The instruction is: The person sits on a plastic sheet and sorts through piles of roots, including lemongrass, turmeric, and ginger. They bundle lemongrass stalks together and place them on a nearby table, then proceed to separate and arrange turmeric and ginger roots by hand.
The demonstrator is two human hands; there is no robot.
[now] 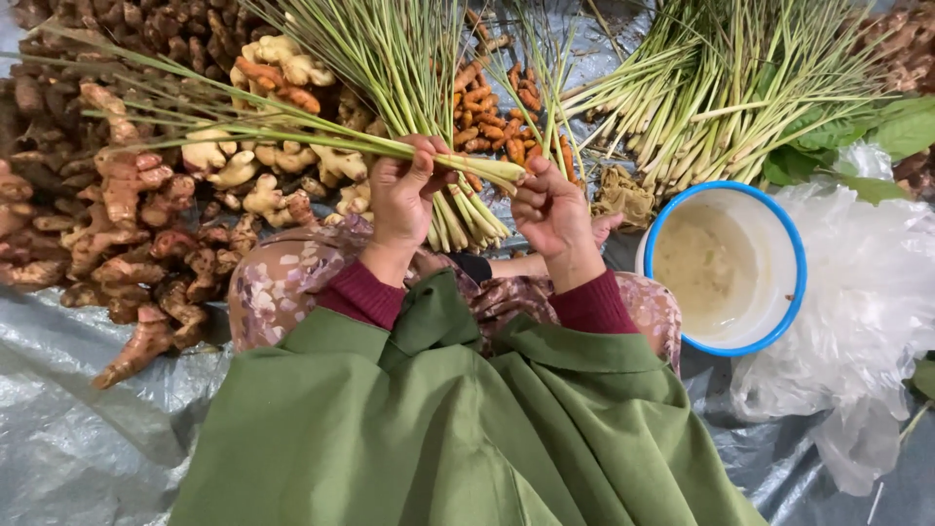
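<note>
Single head-worn view, steeply downward (close) over lap and root-strewn tarp [68, 438].

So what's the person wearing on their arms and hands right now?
Both hands, the left hand and right hand, are bare: no gloves, and no rings or watch visible. Each wrist shows a ribbed maroon cuff, under wide olive-green sleeves of loose, folded cloth.

Grey plastic sheet [78, 438] covering ground, daylight
</note>
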